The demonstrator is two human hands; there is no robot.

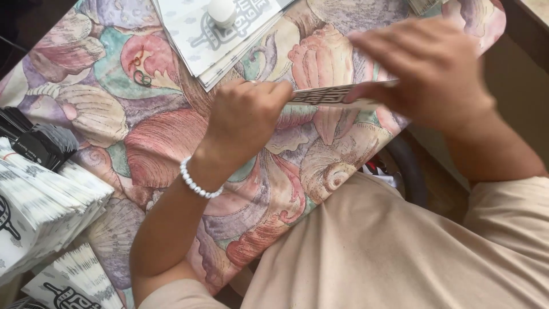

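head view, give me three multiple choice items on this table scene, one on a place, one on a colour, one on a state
1. Where does the small white round cap sit?
A. on the flat pile of printed white sheets at the top of the table
B. on the lap
C. on the black pile at the left

2. What colour is the bead bracelet on the left wrist?
A. red
B. white
C. green

3. How is the folded white printed paper piece held?
A. lying flat, untouched
B. in the left hand alone
C. between both hands, above the shell-patterned tablecloth

Answers: 1 A, the cap rests on top of the sheets. 2 B, the beads are pale white. 3 C, the left hand pinches one end and the right hand takes the other in its grip.
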